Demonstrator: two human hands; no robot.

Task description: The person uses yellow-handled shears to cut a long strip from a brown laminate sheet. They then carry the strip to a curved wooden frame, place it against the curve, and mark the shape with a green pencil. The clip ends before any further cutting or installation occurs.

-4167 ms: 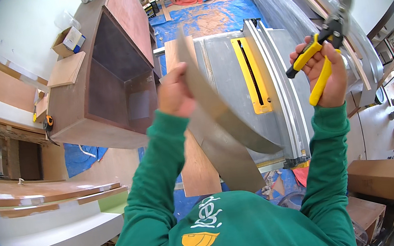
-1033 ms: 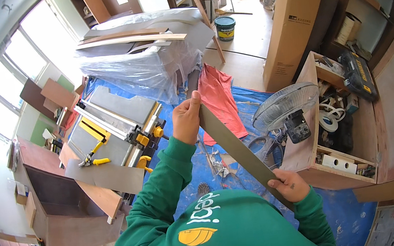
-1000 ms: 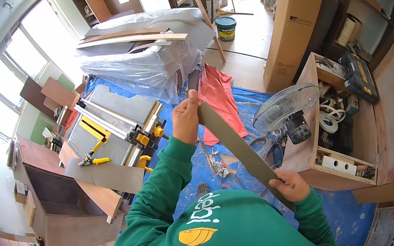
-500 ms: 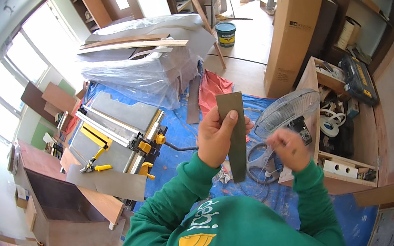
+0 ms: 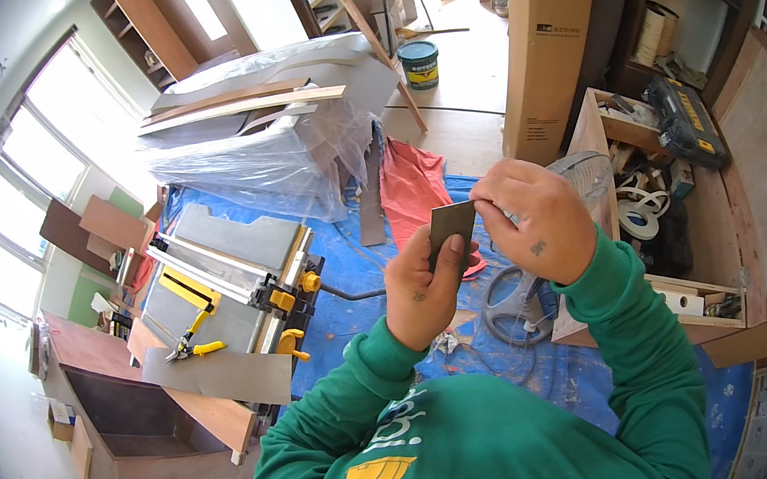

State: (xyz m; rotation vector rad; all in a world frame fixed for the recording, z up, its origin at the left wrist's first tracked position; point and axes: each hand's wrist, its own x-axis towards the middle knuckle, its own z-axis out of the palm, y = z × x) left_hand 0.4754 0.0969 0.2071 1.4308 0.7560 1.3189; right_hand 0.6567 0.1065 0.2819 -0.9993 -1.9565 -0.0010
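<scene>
My left hand (image 5: 420, 288) is closed around a thin, dark grey-brown laminate strip (image 5: 453, 223), thumb laid along its face. The strip tilts, its top edge facing away from me and its lower part hidden by the hand. At the strip's upper right corner, my right hand (image 5: 538, 223) pinches with thumb and fingertips; whether a film or chip is between them is too small to tell. To the left, yellow-handled snips (image 5: 195, 346) lie on a grey sheet (image 5: 246, 374) over a table saw (image 5: 210, 264).
A standing fan (image 5: 521, 308) is just beyond my right forearm. An open wooden cabinet (image 5: 598, 126) with tapes and a tool case (image 5: 686, 123) stands right. Ahead are a tall cardboard box (image 5: 548, 50), a bucket (image 5: 420, 66) and a plastic-wrapped pile (image 5: 264, 158). Blue sheeting (image 5: 346, 254) covers the floor.
My right hand has moved up and left to the strip's upper corner. The strip has tipped, so it looks shorter. The view has shifted slightly.
</scene>
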